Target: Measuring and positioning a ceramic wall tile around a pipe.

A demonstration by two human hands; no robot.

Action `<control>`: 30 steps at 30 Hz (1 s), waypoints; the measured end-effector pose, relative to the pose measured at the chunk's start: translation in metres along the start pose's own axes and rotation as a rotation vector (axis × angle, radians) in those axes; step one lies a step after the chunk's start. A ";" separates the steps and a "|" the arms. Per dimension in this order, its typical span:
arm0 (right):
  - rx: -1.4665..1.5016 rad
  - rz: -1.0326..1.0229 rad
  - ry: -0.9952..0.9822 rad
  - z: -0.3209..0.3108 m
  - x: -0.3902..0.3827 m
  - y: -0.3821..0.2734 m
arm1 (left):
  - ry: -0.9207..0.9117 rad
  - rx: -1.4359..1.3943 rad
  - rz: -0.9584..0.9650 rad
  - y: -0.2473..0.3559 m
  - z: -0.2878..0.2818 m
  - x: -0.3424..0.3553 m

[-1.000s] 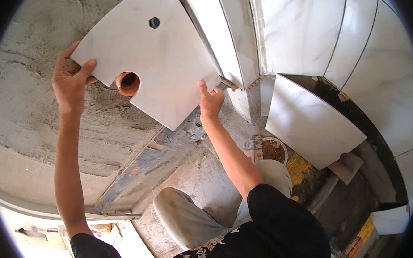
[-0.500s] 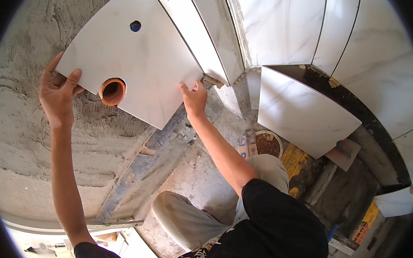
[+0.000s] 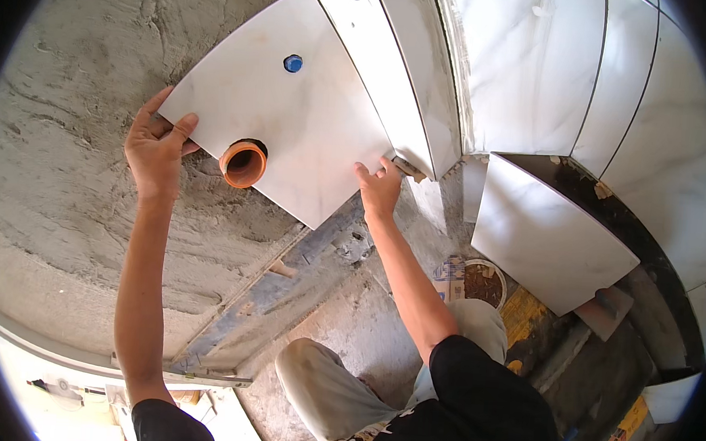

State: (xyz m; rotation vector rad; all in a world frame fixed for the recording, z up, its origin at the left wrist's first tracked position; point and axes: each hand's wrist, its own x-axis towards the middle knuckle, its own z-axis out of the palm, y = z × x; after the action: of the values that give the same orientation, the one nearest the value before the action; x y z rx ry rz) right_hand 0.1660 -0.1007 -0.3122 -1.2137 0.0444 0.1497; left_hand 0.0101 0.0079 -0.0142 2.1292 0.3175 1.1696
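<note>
A large white tile (image 3: 310, 121) lies over the mortar-smeared grey surface (image 3: 68, 122), with a round hole and a cut notch. A blue cap (image 3: 293, 63) shows in the hole, and an orange pipe (image 3: 243, 164) sticks out through the notch. My left hand (image 3: 155, 148) grips the tile's left corner, thumb on the face and fingers round the edge. My right hand (image 3: 379, 190) holds the tile at its lower right edge, fingertips curled there. The tile's right side lies alongside a narrow white tiled strip (image 3: 359, 59).
Marble-look wall tiles (image 3: 531, 78) fill the upper right. A cut tile (image 3: 546, 240) leans at right beside a trowel (image 3: 606, 309), a bucket of debris (image 3: 483, 281) and a yellow board (image 3: 525, 320). My knees (image 3: 315, 380) are low in view, near a metal edge (image 3: 222, 378).
The tile has settled onto the surface: the orange pipe now protrudes through the notch and the blue cap shows in the hole. My view has shifted slightly, and both hands still grip the tile.
</note>
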 end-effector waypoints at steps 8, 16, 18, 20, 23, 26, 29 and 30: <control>-0.051 -0.140 0.027 0.010 0.003 0.018 | -0.068 0.718 0.155 0.030 -0.011 0.018; -0.195 -0.229 0.108 0.010 -0.002 0.009 | -0.240 1.321 0.220 0.081 0.004 0.033; -0.215 -0.217 0.096 0.010 -0.003 0.009 | -0.300 1.127 0.493 0.077 0.010 0.033; -0.233 -0.246 0.119 0.015 0.000 0.014 | -0.353 1.092 0.410 0.071 0.007 0.047; -0.247 -0.327 0.137 0.017 0.000 0.022 | -0.412 1.037 0.344 0.064 0.007 0.056; -0.279 -0.288 0.150 0.018 -0.003 0.023 | -0.413 1.009 0.407 0.054 0.004 0.062; -0.308 -0.345 0.147 0.012 -0.003 0.025 | -0.413 1.001 0.410 0.054 0.011 0.057; -0.313 -0.341 0.135 0.015 -0.011 0.024 | -0.409 1.023 0.372 0.057 0.010 0.058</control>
State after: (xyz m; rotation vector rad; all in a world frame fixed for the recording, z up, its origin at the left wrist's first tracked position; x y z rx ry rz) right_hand 0.1512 -0.0793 -0.3280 -1.5227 -0.0709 -0.2325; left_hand 0.0449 -0.0098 0.0578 3.3685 0.3872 0.7690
